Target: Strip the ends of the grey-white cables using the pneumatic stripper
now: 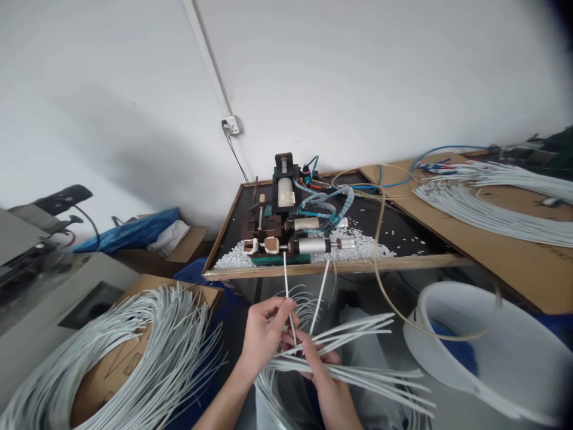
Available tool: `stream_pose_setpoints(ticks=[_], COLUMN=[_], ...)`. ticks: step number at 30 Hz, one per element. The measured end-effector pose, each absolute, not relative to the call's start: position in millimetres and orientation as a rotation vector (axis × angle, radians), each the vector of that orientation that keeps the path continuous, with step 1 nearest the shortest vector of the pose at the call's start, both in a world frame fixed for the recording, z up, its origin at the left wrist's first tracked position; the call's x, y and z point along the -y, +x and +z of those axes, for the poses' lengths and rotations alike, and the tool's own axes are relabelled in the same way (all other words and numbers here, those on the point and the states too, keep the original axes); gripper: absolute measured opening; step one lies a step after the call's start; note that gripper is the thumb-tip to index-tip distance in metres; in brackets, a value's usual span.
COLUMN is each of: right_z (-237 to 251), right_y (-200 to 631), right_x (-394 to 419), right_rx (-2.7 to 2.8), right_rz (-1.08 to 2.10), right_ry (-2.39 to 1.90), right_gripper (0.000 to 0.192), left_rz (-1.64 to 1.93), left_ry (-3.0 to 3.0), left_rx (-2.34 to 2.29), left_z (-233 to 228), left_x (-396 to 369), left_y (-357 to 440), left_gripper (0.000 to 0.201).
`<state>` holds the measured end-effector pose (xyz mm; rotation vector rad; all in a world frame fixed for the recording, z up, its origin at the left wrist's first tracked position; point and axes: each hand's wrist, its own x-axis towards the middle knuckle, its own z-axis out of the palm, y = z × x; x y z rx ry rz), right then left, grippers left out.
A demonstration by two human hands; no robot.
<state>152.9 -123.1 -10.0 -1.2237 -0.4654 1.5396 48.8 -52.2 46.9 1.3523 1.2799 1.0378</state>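
White wires (340, 367) pinched in both hands, no readable writing

A wood-rimmed black tray table (340, 266) bears a small machine (286, 221) amid scattered white pellets (358, 245).

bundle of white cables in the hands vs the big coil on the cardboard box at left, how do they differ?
The bundle of white cables is small, gripped by the left hand and right hand; the large coil of white cables is far bigger and rests untouched on the brown cardboard box. The bundle's cut ends fan out rightward, two pointing up; the coil loops round the box. Both look like the same thin white cable.
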Motion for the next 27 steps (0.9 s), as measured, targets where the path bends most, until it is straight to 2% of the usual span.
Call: stream_pose_setpoints(ticks=[8, 12, 17, 27], right_z=[-12, -15, -12, -18], right_y=[150, 150, 155, 153], right_x=[127, 132, 131, 130], right_rx=[0.337, 0.341, 0.331, 0.343], right_rz=[1.641, 1.646, 1.658, 1.656], right_ry=[-1.029, -1.048, -1.036, -1.085], right_gripper=[0.060, 0.063, 0.063, 0.063], left_rz=[1.365, 1.378, 1.441, 1.462], left_ry=[1.463, 1.497, 1.412, 1.384], left_rx=[-1.393, -1.414, -1.481, -1.494], left_z=[37, 31, 20, 15], left_x=[6, -17, -30, -37], left_y=[23, 14, 11, 9], left_gripper=[0.032, 0.040, 0.034, 0.036])
